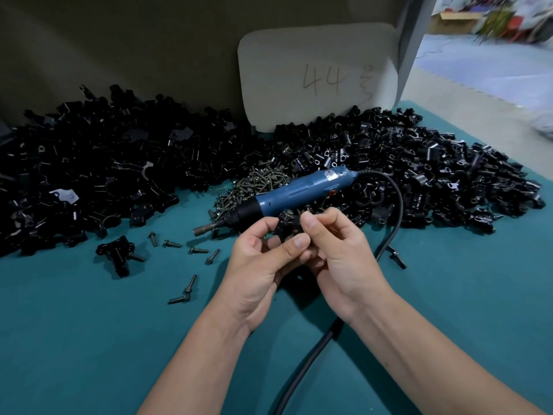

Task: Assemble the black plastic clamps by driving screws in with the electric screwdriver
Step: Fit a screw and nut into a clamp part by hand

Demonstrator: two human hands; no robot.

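Together both hands (299, 253) pinch one black clamp (287, 227).

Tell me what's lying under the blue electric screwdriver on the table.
The electric screwdriver lies on a pile of loose screws, with black clamp parts by its cord end. The teal table cover shows under its bit. What sits directly beneath the body is hidden.

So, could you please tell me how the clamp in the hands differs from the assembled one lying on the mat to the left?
The held clamp is up off the mat, pinched between the left hand and the right hand; the lying clamp rests alone on the teal mat. The held clamp is largely hidden by fingers; the lying clamp shows whole, with a screw sticking out sideways. Both are black plastic.
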